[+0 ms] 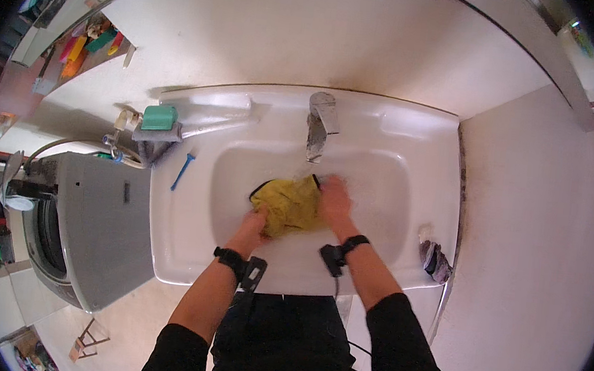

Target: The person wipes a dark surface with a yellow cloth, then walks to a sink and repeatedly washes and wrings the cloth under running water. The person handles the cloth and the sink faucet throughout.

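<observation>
A yellow cloth with black edging (pixel 292 206) is spread between my hands, inside the basin of the white washbasin (pixel 177 254). My left hand (pixel 255 225) grips its lower left part. At its right side my right hand (pixel 336 200) is closed on the cloth, blurred by motion, with the fingers partly hidden. The metal faucet (pixel 320 126) stands just beyond the cloth, its spout pointing towards me. Whether water is running cannot be made out clearly.
On the left rim lies a blue razor (pixel 182 172); a green box (pixel 159 117) sits at the back left corner. A crumpled dark cloth (pixel 434 262) rests on the right rim, close to the wall (pixel 517 233). A grey washing machine (pixel 110 232) stands left of the washbasin.
</observation>
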`<move>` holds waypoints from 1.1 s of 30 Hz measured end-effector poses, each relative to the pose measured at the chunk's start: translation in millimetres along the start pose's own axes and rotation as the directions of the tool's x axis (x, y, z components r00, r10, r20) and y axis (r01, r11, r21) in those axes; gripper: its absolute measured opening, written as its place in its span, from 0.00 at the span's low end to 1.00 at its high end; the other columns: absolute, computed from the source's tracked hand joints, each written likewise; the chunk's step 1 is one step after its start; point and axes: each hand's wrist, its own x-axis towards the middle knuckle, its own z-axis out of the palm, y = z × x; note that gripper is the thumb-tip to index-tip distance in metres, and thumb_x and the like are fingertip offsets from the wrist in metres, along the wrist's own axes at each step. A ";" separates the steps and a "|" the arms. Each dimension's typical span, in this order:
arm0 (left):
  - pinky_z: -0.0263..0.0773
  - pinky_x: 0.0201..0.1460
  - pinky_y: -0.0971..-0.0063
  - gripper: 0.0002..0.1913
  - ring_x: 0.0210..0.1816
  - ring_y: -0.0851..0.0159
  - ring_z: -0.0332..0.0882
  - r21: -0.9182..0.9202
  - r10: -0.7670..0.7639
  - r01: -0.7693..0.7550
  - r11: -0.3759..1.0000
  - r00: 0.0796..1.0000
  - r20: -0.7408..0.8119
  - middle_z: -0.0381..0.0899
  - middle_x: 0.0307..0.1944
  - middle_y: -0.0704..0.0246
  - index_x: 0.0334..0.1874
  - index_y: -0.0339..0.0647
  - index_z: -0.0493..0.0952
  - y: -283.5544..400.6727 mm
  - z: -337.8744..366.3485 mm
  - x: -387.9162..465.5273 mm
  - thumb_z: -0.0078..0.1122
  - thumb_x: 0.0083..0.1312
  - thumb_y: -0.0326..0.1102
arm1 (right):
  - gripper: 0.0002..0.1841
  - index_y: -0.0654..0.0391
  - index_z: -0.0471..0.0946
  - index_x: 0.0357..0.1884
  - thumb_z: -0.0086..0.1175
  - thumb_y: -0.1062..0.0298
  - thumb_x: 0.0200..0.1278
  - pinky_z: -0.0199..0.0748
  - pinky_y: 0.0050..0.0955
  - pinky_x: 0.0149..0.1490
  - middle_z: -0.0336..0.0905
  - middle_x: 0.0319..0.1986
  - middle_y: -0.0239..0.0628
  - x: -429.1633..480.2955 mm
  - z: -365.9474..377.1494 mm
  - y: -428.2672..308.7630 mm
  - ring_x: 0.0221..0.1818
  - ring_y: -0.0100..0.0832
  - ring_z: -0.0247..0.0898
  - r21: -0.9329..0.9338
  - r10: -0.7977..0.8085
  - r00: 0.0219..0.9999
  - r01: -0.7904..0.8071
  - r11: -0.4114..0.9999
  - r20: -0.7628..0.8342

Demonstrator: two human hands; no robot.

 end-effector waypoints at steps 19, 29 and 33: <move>0.67 0.60 0.66 0.19 0.58 0.62 0.68 -0.080 0.501 -0.498 0.863 0.828 0.252 0.69 0.57 0.65 0.59 0.43 0.64 31.2 2.6 -17.2 0.46 0.70 0.43 | 0.14 0.59 0.69 0.48 0.45 0.62 0.64 0.71 0.45 0.48 0.70 0.45 0.48 -25.8 2.6 -139.8 0.47 0.52 0.69 0.544 -0.231 0.973 0.183 0.819 0.019; 0.70 0.60 0.61 0.19 0.58 0.59 0.69 -0.524 -0.019 0.251 0.814 0.913 0.407 0.70 0.56 0.63 0.57 0.37 0.65 49.1 62.8 -26.4 0.41 0.72 0.44 | 0.17 0.56 0.72 0.39 0.45 0.51 0.66 0.72 0.41 0.46 0.74 0.39 0.44 1.6 -56.1 -15.4 0.43 0.46 0.73 0.160 -0.272 0.958 0.257 0.953 0.086; 0.70 0.59 0.55 0.17 0.54 0.53 0.72 0.101 0.296 -0.367 0.925 0.859 0.418 0.72 0.53 0.60 0.55 0.34 0.66 58.5 24.0 -40.9 0.43 0.70 0.38 | 0.19 0.55 0.75 0.40 0.46 0.48 0.66 0.71 0.39 0.49 0.77 0.39 0.42 43.7 -30.1 64.7 0.46 0.45 0.72 0.533 -0.167 0.940 0.308 0.788 -0.297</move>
